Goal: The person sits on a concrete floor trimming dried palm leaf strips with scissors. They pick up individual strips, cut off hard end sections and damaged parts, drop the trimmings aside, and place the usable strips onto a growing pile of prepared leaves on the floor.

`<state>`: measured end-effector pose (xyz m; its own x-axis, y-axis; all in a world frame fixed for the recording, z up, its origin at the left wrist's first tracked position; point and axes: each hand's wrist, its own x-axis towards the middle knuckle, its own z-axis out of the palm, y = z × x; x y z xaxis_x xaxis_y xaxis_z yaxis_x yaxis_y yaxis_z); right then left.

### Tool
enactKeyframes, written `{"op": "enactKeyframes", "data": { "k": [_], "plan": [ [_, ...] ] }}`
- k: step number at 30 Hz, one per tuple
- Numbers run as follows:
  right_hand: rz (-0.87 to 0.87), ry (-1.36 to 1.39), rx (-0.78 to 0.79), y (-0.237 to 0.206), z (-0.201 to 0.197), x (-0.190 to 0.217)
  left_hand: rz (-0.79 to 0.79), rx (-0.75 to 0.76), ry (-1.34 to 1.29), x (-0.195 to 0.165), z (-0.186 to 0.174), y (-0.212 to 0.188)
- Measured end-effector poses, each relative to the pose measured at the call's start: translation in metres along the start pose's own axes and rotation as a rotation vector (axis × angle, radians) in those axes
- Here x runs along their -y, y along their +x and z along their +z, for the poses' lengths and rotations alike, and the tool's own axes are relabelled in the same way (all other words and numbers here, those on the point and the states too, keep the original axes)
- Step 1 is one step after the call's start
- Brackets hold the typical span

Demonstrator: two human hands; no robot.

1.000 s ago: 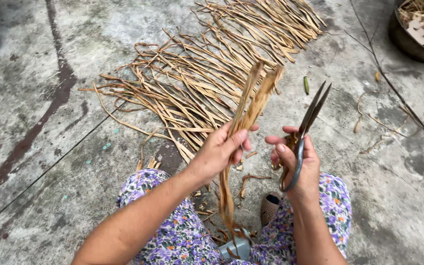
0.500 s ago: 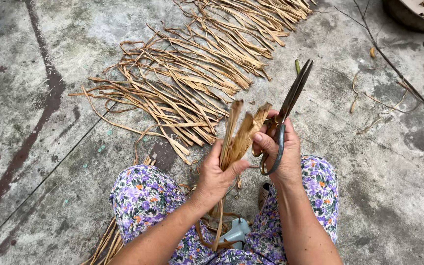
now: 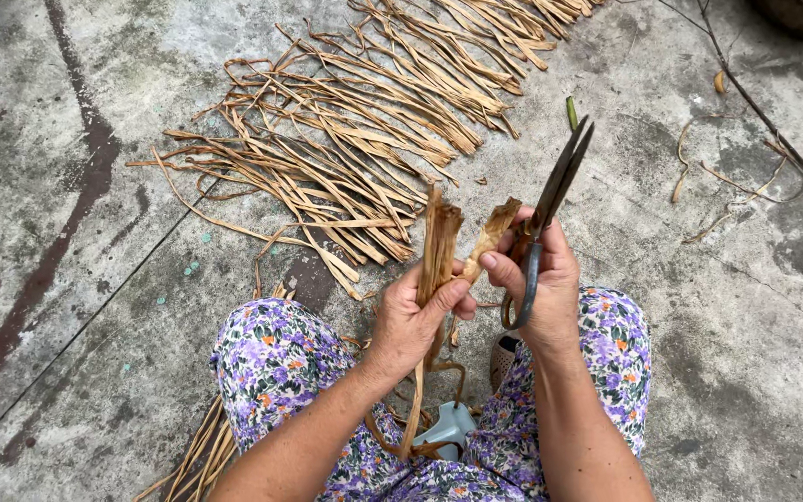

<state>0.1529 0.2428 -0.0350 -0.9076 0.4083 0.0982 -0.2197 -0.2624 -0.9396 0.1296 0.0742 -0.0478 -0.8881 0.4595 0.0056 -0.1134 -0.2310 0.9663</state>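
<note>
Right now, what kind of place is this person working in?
Probably an outdoor yard used for hand craft work: bare stained concrete ground, dried plant strips spread across it, and stray twigs. The right hand holds scissors.

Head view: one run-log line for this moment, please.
left hand: grips dried leaf strip | right hand: scissors, pinching strip end | spread strips on floor

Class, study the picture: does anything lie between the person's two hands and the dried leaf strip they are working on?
Nothing visible does. The left hand grips the dried leaf strip directly, and the right hand pinches its split top while also carrying the scissors, whose blades point up and away from the strip.
</note>
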Motion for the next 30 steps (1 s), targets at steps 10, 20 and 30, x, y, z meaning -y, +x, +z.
{"op": "enactKeyframes", "data": {
  "k": [10, 20, 30],
  "plan": [
    [-0.062, -0.069, -0.009, -0.003, 0.009, 0.01, -0.022, 0.041, 0.034, -0.01, -0.002, -0.002],
    [0.072, -0.399, 0.361, -0.005, -0.001, 0.021, 0.064, -0.298, 0.12, -0.034, -0.054, 0.006],
    [0.285, -0.442, 0.341, -0.013, -0.015, 0.016, 0.095, -0.18, 0.178, -0.034, -0.054, 0.005]
  ]
}}
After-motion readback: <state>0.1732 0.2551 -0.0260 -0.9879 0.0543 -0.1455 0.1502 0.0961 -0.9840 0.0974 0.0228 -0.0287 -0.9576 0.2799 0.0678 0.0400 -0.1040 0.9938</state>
